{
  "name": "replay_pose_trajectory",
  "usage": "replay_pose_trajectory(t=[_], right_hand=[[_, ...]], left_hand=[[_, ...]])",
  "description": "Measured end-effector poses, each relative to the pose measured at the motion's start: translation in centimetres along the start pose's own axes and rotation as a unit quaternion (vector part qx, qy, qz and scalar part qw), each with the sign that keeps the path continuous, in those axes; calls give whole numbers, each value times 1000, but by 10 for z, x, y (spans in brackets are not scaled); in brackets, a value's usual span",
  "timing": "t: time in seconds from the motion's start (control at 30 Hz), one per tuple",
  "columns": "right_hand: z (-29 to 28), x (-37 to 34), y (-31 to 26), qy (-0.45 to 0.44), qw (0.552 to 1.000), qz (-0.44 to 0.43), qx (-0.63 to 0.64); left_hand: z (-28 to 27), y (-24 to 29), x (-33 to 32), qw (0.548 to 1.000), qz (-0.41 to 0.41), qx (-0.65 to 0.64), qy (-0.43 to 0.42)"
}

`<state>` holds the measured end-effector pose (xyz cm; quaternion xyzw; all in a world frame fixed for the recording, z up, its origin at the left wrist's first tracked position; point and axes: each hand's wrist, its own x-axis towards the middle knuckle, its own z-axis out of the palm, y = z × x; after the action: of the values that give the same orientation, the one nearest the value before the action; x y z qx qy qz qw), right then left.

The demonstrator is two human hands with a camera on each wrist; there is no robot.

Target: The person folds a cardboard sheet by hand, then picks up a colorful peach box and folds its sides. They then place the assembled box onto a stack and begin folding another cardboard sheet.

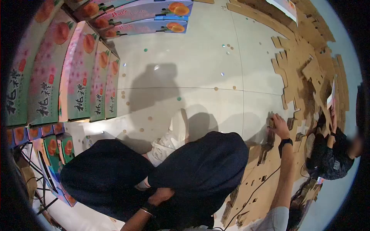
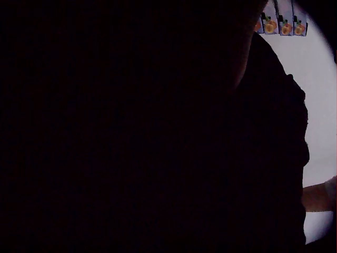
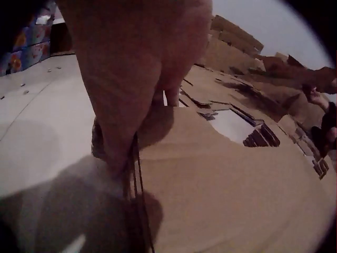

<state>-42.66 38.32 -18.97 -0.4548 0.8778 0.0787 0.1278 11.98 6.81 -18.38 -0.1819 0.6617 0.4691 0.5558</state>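
At the edge of a flat cardboard stack, the right hand (image 1: 280, 126) grips the brown cardboard (image 1: 266, 154). Seen from the right wrist, that hand (image 3: 142, 68) has one digit down along the layered side of the cardboard (image 3: 226, 184), with the others near its top, partly hidden. The left hand (image 1: 162, 195) rests in the lap between the dark-clothed thighs, loosely bent, its fingertips partly hidden. In the left wrist view nearly everything is dark, with part of the left hand (image 2: 246, 58) dimly visible.
Printed peach boxes (image 1: 77, 77) stand in rows at the left, with more at the top. Cut cardboard sheets (image 1: 308, 73) cover the right side. Small round scraps lie on the pale floor (image 1: 200, 61). Another person (image 1: 333, 158) sits at the far right; a black cable crosses the cardboard.
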Motion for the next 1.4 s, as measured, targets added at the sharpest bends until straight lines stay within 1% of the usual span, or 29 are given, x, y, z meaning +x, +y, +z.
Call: replay_pose_trajectory(t=[0.03,0.1,0.17,0.2,0.23,0.27,0.3,0.33,0.37,0.4,0.43,0.47,0.5,0.53,0.6,0.63,0.67,0.7,0.73,0.77,0.8,0.83,0.9,0.93,1.0,1.13,1.2,1.33,1.4], right_hand=[[-2,2,0,-4,1000,4,0],[-7,10,0,-57,998,-18,0],[-8,10,1,-58,997,-29,-30],[-10,10,0,-57,996,-42,-58],[-11,11,-3,-57,996,-43,-60],[-11,11,-7,-61,998,13,-11],[-12,9,-13,-65,995,70,39],[-11,6,-19,-66,995,69,39],[-10,2,-25,-20,996,74,42],[-9,-1,-29,26,996,79,45],[-4,-6,-28,25,996,77,45],[3,-10,-26,54,996,59,43],[6,-10,-21,84,995,40,40],[6,-10,-18,84,995,40,38],[6,-10,-13,43,998,41,24],[6,-8,-9,43,998,41,25],[6,-5,-6,-20,997,68,26],[4,0,-7,-83,992,93,26],[2,3,-7,-83,992,93,27],[-1,5,-7,-107,989,92,32],[-3,5,-5,-131,986,92,37],[0,3,-1,-132,986,95,35],[8,6,1,-28,999,36,17],[8,9,2,-26,999,37,17],[12,13,4,-69,994,71,40],[20,10,8,-58,996,47,41],[18,13,8,-103,992,74,18],[17,23,13,-133,988,72,34],[20,27,14,-133,990,22,-33]], left_hand=[[-1,1,-1,1000,-5,-4,-8],[-2,3,-3,1000,-10,-24,-4],[3,-2,-3,999,-10,-41,7],[8,-7,-2,995,46,-57,63],[10,-11,2,991,74,-67,93],[12,-14,6,984,102,-74,122],[13,-15,9,997,48,-35,51],[21,-24,20,1000,19,-17,16],[30,-32,30,1000,-8,3,-21],[52,-52,50,999,4,-36,9],[53,-49,51,996,18,-73,37],[53,-50,50,997,9,-67,27],[31,-30,29,997,-1,-80,24],[12,-11,10,995,-9,-96,21],[-11,12,-14,992,-16,-120,28],[-11,12,-15,991,5,-130,43],[-11,12,-16,988,25,-140,57],[-17,18,-20,987,0,-154,45],[-18,20,-21,986,-13,-161,39],[-19,22,-22,985,-26,-169,32],[-18,21,-22,984,-12,-170,45],[-16,20,-21,984,4,-171,56],[-15,18,-20,981,35,-171,83],[-17,18,-20,980,42,-171,90],[-17,16,-18,980,51,-169,97],[-10,12,-14,985,44,-148,82],[-10,11,-13,986,42,-142,78],[-9,12,-10,988,39,-135,71],[-9,13,-8,988,38,-135,69]])
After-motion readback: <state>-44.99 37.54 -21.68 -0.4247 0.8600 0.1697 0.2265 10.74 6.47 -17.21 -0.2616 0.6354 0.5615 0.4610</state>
